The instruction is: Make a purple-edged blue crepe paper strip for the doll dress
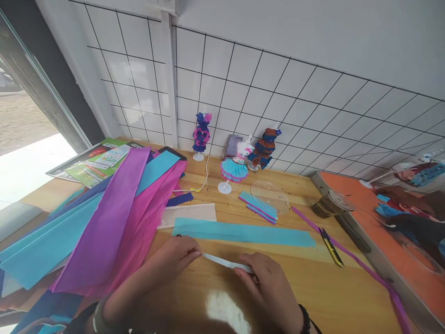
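A narrow white strip (222,261) stretches between my two hands over the wooden table. My left hand (182,253) pinches its left end, and my right hand (266,278) is closed around its right end. Just beyond both hands, a long turquoise strip (243,232) lies flat across the table. A wider off-white strip (189,214) lies behind it on the left. To the right of my right hand rest small yellow-and-black snips (332,248), across a thin purple strip (361,265).
Purple (116,204), turquoise and pink sheets pile up at left. Small dressed stands, including a turquoise skirt (234,170), line the wall. Folded turquoise pieces (257,205), a clear lid (269,197) and a brown drink cup (330,204) stand behind. An orange surface (375,227) adjoins at right.
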Demonstrator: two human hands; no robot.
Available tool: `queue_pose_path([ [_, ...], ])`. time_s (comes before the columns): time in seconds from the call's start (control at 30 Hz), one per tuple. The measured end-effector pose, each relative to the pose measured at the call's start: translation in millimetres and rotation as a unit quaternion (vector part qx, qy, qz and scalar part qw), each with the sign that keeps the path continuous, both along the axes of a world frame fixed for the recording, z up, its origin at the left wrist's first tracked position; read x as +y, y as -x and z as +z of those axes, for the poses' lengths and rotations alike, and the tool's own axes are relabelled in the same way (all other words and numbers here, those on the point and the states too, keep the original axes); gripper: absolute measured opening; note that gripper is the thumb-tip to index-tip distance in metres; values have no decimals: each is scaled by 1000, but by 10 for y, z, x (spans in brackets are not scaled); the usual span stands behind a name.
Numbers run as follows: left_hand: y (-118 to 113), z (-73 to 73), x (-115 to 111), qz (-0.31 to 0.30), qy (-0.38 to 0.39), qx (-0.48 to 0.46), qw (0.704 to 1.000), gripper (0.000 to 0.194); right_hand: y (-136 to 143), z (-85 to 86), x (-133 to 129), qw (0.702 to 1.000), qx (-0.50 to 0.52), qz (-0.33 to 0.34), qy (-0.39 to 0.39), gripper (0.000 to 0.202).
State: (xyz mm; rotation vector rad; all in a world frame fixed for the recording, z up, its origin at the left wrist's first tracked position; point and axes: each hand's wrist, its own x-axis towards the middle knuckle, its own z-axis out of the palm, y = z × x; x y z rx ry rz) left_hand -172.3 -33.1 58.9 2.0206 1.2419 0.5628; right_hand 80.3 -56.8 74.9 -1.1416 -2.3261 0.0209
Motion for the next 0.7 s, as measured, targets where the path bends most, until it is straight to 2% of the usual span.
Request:
queue_pose_path([
  [0.1,206,-13,22,44,79,5,996,26,-25,36,24,999,-6,2,36,14],
  [0.3,555,-128,144,133,130,-10,983,28,-33,29,200,996,-63,7,62,21],
  [0.5,607,-231,261,174,172,-20,969,34,5,-119,370,982,-189,-14,0,19],
  [0.7,619,-264,317,193,187,-9,963,33,76,-37,465,966,-257,2,-8,14],
])
